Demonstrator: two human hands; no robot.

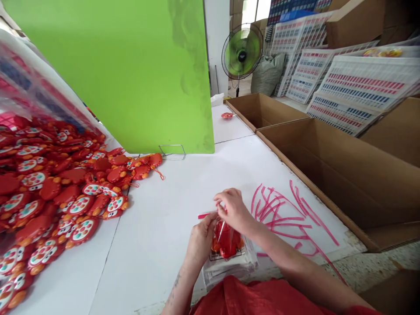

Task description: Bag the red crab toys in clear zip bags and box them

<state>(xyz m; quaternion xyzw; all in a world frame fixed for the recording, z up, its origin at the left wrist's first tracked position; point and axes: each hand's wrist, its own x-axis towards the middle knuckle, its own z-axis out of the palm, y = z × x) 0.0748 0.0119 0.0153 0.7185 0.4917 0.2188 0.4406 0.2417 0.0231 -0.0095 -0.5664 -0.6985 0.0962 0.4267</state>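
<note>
A clear plastic bag (224, 231) with a red toy (226, 245) inside lies in front of me, its top gathered upward. My left hand (201, 234) is closed, thumb and fingers pinching the gathered neck of the bag. From beside those fingertips a short pink strip (202, 216) sticks out to the left. My right hand (233, 210) is bent over the top of the bag with its fingers pinched together; what lies between them is mostly hidden. Under the toy is a stack of flat clear plastic bags (251, 262) with dark print.
Loose pink strips (278, 210) lie on the white table (157, 245) to the right. Red and orange toys (65, 192) are heaped at left. A green board (131, 78) stands behind; open cardboard boxes (328, 162) line the right edge. One wrapped item (227, 115) lies farther back.
</note>
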